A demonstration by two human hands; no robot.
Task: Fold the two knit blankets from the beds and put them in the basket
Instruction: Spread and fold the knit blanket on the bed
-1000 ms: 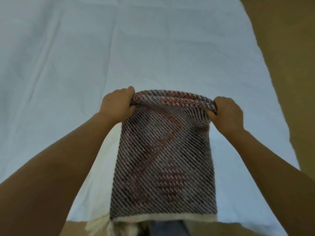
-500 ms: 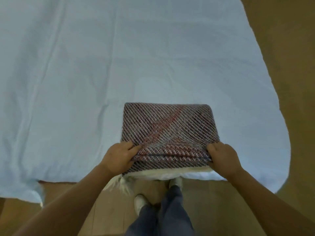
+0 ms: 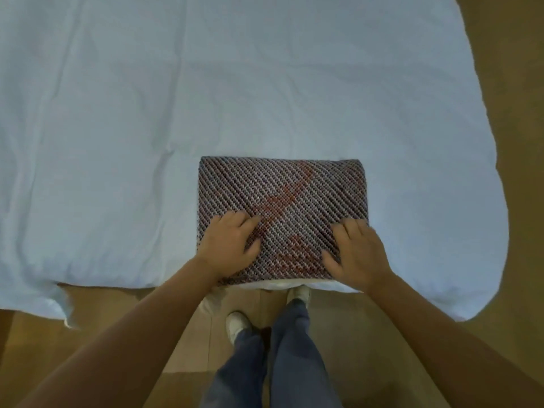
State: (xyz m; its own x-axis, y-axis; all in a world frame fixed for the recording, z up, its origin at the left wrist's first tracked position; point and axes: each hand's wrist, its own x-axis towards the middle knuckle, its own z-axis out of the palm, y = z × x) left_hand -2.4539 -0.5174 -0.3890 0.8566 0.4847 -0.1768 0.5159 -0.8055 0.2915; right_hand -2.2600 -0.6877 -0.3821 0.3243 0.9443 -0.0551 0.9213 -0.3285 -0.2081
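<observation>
Blanket: our knit blanket lies folded into a thick, compact rectangle at the bed's 6 o'clock. Its near edge is level with the mattress edge, probably so that we can reach it from where we stand.
Left hand: our left hand rests palm down at the blanket's 7 o'clock, fingers loosely spread and gripping nothing. We judge it presses the layers so the fold cannot spring open.
Right hand: our right hand does likewise at 5 o'clock, fingers stretched toward 12 o'clock, holding nothing.
Pale strip: a cream band peeks out beneath the near edge, apparently tucked under the fold.
Bed: the bed, in a wrinkled pale sheet, spreads toward 9, 12 and 3 o'clock.
Floor: the brown floor borders the bed at 3 and 6 o'clock, where our legs stand.
Basket: not in view; we judge carrying comes next.
</observation>
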